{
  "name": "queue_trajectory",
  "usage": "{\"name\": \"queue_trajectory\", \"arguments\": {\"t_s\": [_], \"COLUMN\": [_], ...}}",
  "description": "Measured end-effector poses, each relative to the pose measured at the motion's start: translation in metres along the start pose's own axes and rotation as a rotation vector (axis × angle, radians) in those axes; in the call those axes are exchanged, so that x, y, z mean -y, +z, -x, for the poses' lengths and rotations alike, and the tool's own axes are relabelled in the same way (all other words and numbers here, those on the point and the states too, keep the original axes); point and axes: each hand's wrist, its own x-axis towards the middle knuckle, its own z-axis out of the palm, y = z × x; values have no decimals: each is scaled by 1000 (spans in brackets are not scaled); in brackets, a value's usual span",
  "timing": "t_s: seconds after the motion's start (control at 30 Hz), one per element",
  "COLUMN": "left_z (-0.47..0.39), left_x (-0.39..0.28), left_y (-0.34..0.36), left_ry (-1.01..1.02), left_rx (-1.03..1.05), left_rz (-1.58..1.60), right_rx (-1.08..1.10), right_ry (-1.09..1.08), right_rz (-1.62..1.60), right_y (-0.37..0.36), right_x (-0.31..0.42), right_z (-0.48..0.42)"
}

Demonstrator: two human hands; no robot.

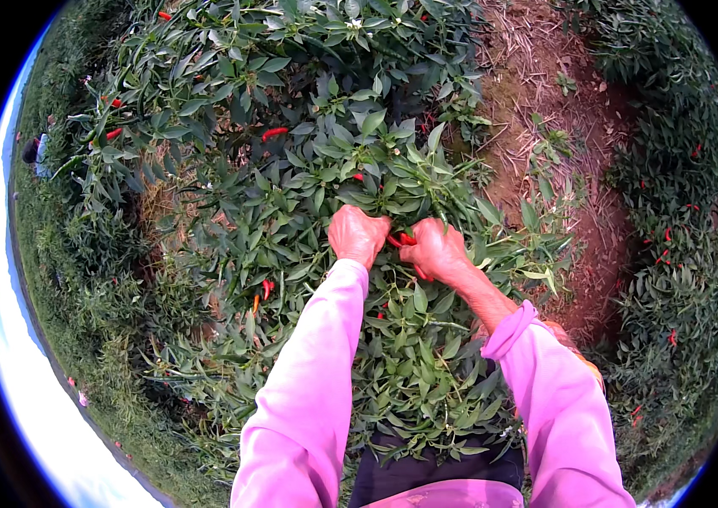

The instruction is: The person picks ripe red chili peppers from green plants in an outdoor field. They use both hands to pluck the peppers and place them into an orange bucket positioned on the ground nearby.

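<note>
Red chili peppers (407, 239) stick out of my right hand (436, 249), whose fingers are curled around them. Another red pepper end shows below that hand. Close beside it, my left hand (357, 232) is curled in the leaves with its back towards me. Its fingertips are hidden, so I cannot see what it grips. Both hands are within a leafy chili plant (371, 149). Green chilies (440, 211) hang just above my right hand, and a red chili (359, 177) shows among the leaves above my left hand.
Red chilies (268, 289) hang left of my left forearm, and another red chili (274, 133) hangs farther up. A straw-strewn soil path (539, 82) runs at the right, beside another chili row (682, 254). A person (38, 155) is at the far left.
</note>
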Motion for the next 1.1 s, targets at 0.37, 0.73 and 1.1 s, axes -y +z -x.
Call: {"name": "queue_trajectory", "arguments": {"t_s": [0.37, 0.73, 1.1], "left_z": [25, 17, 37], "left_x": [22, 22, 78], "left_y": [-31, -44, 1], "left_ry": [-95, -204, 107], "left_rx": [332, 563, 49], "left_rz": [764, 976, 101], "right_rx": [152, 212, 190], "right_ry": [71, 86, 104], "right_rz": [-1166, -1312, -1352], "right_y": [-12, -23, -20], "right_x": [-12, -8, -28], "right_z": [35, 50, 49]}}
